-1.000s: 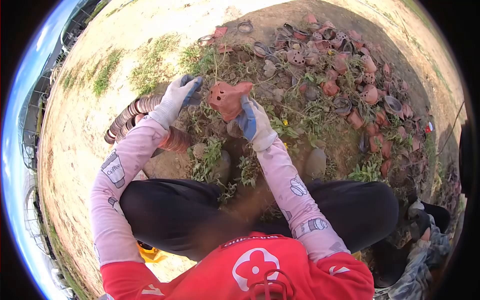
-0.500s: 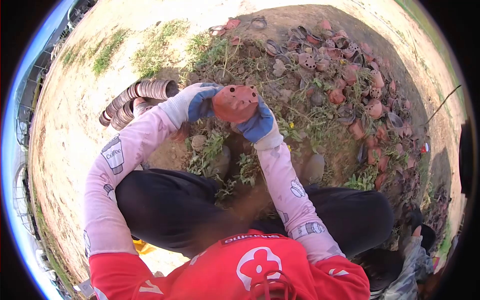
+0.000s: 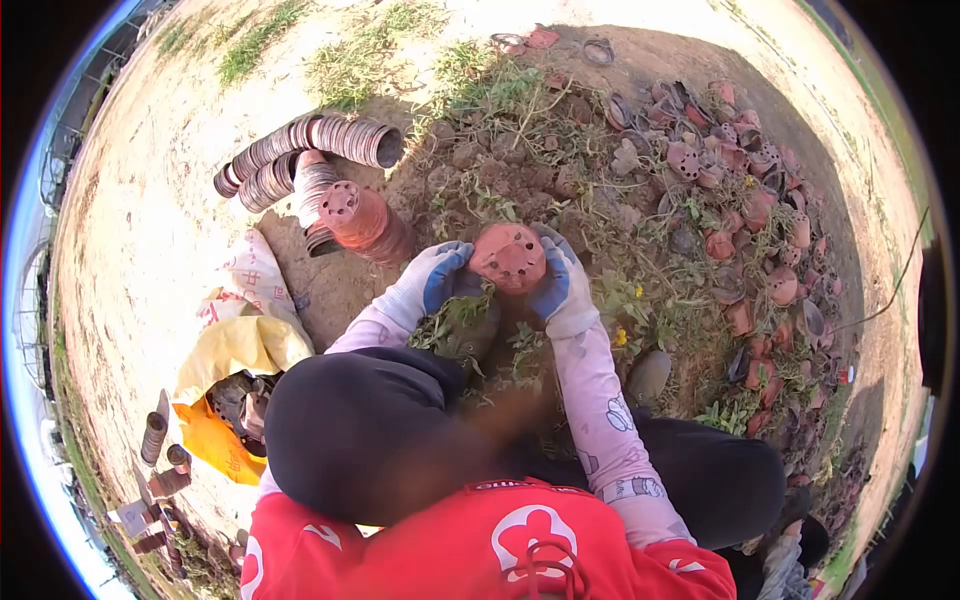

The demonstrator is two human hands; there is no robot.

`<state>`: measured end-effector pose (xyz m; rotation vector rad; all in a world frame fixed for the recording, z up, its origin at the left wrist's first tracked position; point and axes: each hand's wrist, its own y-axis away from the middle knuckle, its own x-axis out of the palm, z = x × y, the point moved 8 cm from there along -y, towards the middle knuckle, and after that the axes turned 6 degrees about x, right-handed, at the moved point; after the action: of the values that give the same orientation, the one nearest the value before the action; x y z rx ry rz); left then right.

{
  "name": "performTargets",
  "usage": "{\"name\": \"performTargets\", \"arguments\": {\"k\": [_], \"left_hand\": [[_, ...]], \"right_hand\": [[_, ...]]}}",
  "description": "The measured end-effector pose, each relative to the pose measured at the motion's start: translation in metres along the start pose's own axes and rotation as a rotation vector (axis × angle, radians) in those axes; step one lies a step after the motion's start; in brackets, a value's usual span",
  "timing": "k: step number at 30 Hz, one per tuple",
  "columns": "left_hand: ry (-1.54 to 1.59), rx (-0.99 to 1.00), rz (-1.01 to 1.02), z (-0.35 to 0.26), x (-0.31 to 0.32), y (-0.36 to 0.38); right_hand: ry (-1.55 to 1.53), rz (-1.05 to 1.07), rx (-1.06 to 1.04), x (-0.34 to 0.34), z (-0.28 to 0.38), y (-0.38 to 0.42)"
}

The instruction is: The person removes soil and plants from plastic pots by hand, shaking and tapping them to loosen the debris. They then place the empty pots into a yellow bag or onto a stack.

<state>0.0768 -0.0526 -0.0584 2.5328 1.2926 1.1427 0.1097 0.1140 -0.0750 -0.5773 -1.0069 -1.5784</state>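
Between my two gloved hands is a reddish plastic plant pot (image 3: 508, 258), its base with drainage holes turned up toward me. My left hand (image 3: 440, 280), in a white and blue glove, grips the pot's left side. On the opposite side my right hand (image 3: 563, 280), gloved alike, is wrapped round the wall; some fingers are hidden behind it. Left of my left hand lies a stack of nested red pots (image 3: 365, 225), its end base showing holes. Just beyond lie long stacks of nested brownish pots (image 3: 310, 142).
A heap of loose pots (image 3: 750, 200) mixed with dry weeds spreads to the right. A yellow sack (image 3: 245, 350) with dark pots inside stands open beside my left knee. Several small stacks (image 3: 153, 440) lie further left. A thin stick (image 3: 895, 285) juts up at far right.
My view has swung left, bringing the sack and red stack into sight. The pot now sits lower in the view, its base facing me more squarely. Both hands remain on it.
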Motion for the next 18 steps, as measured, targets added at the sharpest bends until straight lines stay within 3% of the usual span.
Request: {"name": "performTargets", "arguments": {"k": [1, 3, 7, 9, 11, 13, 14, 15, 17, 18], "left_hand": [[-0.034, -0.013, -0.039, 0.011, -0.012, 0.01], [-0.084, 0.097, -0.112, -0.005, -0.025, 0.033], [-0.43, 0.628, -0.508, -0.089, -0.06, 0.095], [-0.452, 0.728, -0.679, -0.12, -0.078, 0.121], [-0.365, 0.841, -0.723, -0.145, -0.099, 0.128], [-0.396, 0.85, -0.767, -0.152, -0.131, 0.117], [-0.431, 0.846, -0.797, -0.154, -0.146, 0.111], [-0.627, 0.707, -0.868, -0.153, -0.161, 0.105], [-0.905, 0.617, -0.968, -0.152, -0.163, 0.097], [-1.027, 0.665, -0.991, -0.154, -0.159, 0.096]], "right_hand": [[0.147, -0.008, 0.0, 0.007, -0.002, 0.002], [0.125, 0.0, 0.082, 0.036, -0.015, -0.004], [0.432, 0.135, 0.062, 0.127, -0.035, -0.033], [0.476, 0.227, 0.131, 0.178, -0.049, -0.053], [0.631, 0.276, 0.061, 0.214, -0.063, -0.078], [0.744, 0.281, -0.032, 0.22, -0.08, -0.112], [0.893, 0.282, -0.218, 0.225, -0.079, -0.125], [1.039, 0.279, -0.405, 0.228, -0.079, -0.131], [1.032, 0.139, -0.145, 0.209, -0.088, -0.147], [1.042, 0.115, -0.073, 0.2, -0.093, -0.15]]}}
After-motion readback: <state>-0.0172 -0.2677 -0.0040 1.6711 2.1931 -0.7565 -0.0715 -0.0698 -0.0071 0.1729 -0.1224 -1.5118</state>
